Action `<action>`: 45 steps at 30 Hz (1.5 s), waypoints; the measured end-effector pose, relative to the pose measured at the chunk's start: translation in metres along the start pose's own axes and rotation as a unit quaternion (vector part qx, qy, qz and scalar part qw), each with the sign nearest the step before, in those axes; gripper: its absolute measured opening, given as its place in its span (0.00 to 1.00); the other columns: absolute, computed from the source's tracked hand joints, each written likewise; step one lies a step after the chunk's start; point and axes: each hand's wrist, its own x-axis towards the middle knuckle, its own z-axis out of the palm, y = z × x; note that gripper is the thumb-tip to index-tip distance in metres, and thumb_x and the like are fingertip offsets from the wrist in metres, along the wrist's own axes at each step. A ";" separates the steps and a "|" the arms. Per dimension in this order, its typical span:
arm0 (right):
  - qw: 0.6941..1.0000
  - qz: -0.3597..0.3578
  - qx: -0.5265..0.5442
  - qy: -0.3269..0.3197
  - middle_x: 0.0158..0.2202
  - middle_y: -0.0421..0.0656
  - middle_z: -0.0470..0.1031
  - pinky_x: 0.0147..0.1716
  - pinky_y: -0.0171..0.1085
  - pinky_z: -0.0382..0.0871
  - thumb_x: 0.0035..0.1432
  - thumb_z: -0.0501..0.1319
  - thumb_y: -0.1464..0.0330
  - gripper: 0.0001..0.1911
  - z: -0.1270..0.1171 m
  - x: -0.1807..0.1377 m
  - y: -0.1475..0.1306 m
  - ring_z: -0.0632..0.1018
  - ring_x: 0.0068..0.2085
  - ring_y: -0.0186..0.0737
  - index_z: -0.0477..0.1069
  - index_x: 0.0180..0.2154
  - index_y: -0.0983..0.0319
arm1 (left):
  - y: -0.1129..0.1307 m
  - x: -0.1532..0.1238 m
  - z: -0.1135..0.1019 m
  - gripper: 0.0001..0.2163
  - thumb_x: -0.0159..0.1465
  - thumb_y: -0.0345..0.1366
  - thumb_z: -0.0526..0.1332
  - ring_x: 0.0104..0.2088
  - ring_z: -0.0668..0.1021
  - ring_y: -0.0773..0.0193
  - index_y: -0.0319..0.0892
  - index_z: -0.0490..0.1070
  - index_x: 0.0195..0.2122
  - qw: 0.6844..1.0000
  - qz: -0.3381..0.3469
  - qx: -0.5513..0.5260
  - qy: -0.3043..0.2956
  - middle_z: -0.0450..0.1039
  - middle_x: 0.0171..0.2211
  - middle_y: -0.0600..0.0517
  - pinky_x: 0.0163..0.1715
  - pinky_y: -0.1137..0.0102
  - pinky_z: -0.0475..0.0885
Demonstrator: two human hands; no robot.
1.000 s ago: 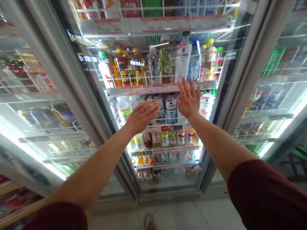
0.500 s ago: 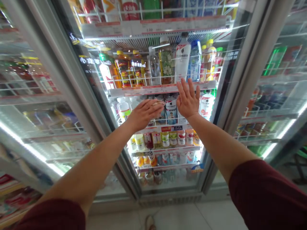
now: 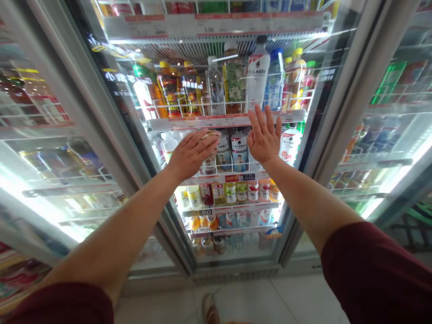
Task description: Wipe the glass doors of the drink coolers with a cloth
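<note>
Facing the glass door [image 3: 238,265], left of its middle I have my left hand [image 3: 193,152] slanted, fingers nearly together, holding a pale cloth [image 3: 213,133] that I judge light, soft and best held by its bunched middle. Right of its middle, my right hand [image 3: 265,137] stands upright, fingers spread, gripping nothing; glass should be stiff, slippery.

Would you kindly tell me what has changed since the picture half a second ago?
The left hand has moved leftward over the glass door with what looks like a pale cloth, uncovering more of a labelled drink bottle behind. Nothing was visibly picked up or released. The right hand stays open at the door.
</note>
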 end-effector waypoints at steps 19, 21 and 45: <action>1.000 0.005 0.014 -0.005 0.80 0.42 0.56 0.78 0.70 0.41 0.70 0.49 0.69 0.39 -0.003 -0.001 -0.002 0.50 0.82 0.55 0.51 0.79 0.53 | -0.017 0.027 0.001 0.24 0.79 0.40 0.55 0.78 0.58 0.49 0.54 0.61 0.76 0.991 -0.112 -0.033 0.059 0.65 0.73 0.48 0.78 0.45 0.57; 1.000 0.006 0.015 -0.005 0.80 0.42 0.56 0.78 0.70 0.41 0.70 0.49 0.69 0.38 -0.003 -0.001 -0.002 0.50 0.82 0.55 0.51 0.79 0.53 | -0.009 0.025 0.004 0.24 0.79 0.39 0.55 0.78 0.59 0.52 0.56 0.62 0.75 0.995 -0.077 -0.048 0.032 0.67 0.73 0.50 0.78 0.48 0.57; 1.000 -0.006 -0.004 0.017 0.80 0.43 0.57 0.78 0.68 0.45 0.70 0.50 0.69 0.37 0.004 -0.002 0.000 0.53 0.81 0.54 0.56 0.78 0.55 | -0.007 0.028 0.006 0.26 0.79 0.41 0.53 0.78 0.61 0.51 0.50 0.56 0.77 0.994 -0.069 -0.045 0.067 0.63 0.74 0.41 0.77 0.49 0.59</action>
